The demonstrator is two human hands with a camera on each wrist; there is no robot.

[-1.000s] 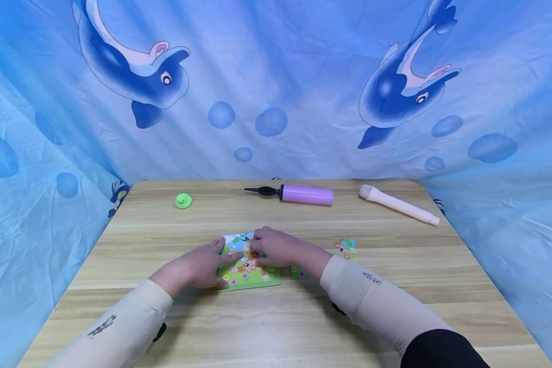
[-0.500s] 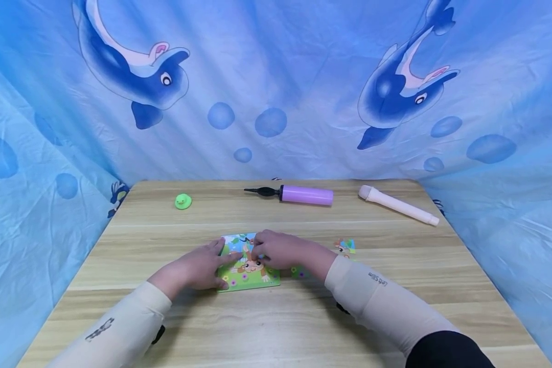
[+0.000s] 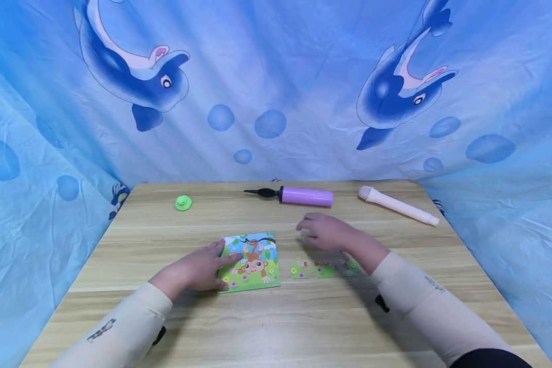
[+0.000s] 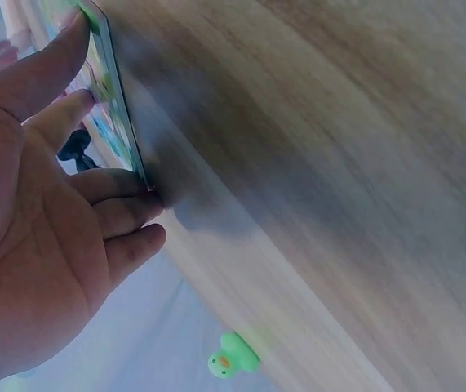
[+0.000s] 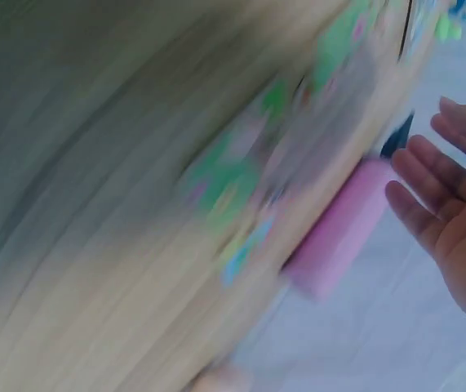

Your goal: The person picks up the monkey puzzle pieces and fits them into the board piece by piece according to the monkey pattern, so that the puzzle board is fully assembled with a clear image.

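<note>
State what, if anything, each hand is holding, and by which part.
The right hand holds nothing. The left hand grips nothing either: its spread fingers only rest at the left side of the monkey puzzle.

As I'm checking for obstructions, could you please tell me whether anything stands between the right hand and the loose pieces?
Nothing visible does. The right hand hovers near the loose pieces; the left hand is aside on the puzzle, and the pump lies farther back.
</note>
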